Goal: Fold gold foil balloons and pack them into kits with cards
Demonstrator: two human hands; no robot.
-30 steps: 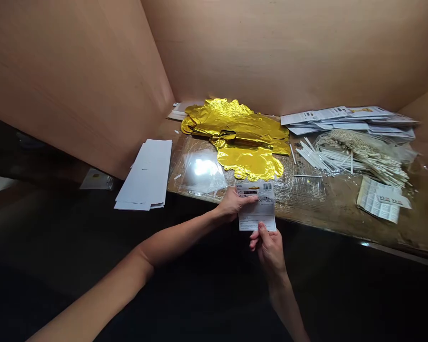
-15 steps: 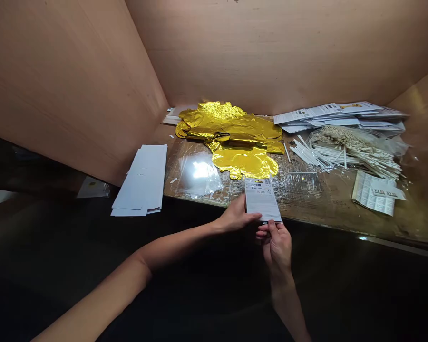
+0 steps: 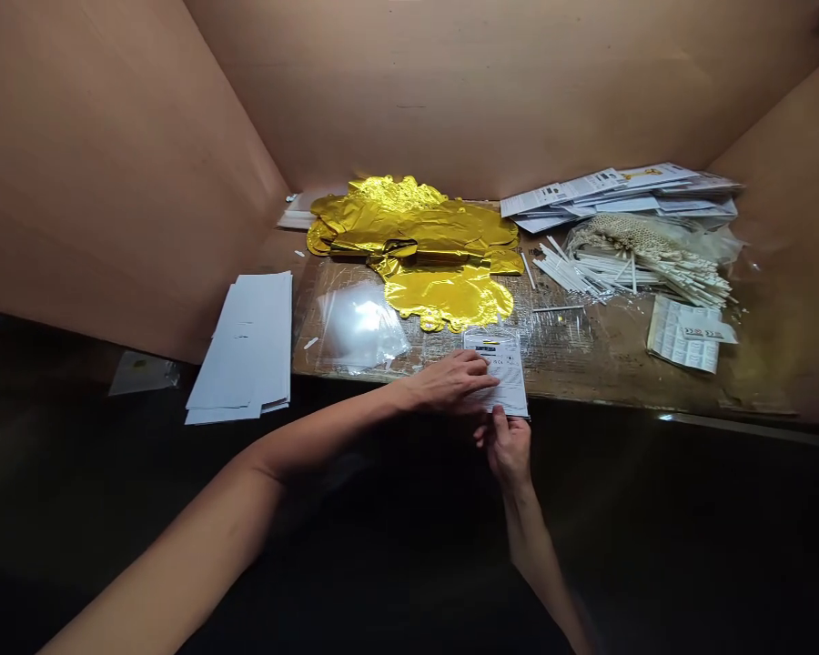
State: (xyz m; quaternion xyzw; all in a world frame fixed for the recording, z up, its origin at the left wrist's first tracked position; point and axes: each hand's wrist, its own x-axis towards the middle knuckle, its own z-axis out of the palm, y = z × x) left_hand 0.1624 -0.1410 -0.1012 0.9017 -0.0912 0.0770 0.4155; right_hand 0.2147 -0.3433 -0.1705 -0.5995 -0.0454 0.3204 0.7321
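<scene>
A white printed card packet [image 3: 510,377] in a clear sleeve lies at the table's front edge. Its lower edge is pinched by my right hand [image 3: 509,446], thumb on top and fingers underneath. My left hand [image 3: 454,379] rests palm down across the packet's left side, fingers stretched out over the print. Just beyond the packet lie crumpled gold foil balloons [image 3: 443,300], stacked flat on one another. To the left of my left hand is a pile of clear plastic bags [image 3: 361,327].
Blank white cards [image 3: 246,346] are stacked at the left edge. White sticks [image 3: 573,273] lie by a bag of more sticks [image 3: 655,255] at right, with printed packets [image 3: 614,196] piled behind. A label sheet [image 3: 686,337] sits at front right. Wooden panels [image 3: 409,100] enclose the table.
My left hand has shifted from gripping the packet's left edge to lying flat over its face. My right hand still holds the lower edge. The camera view has shifted slightly.
</scene>
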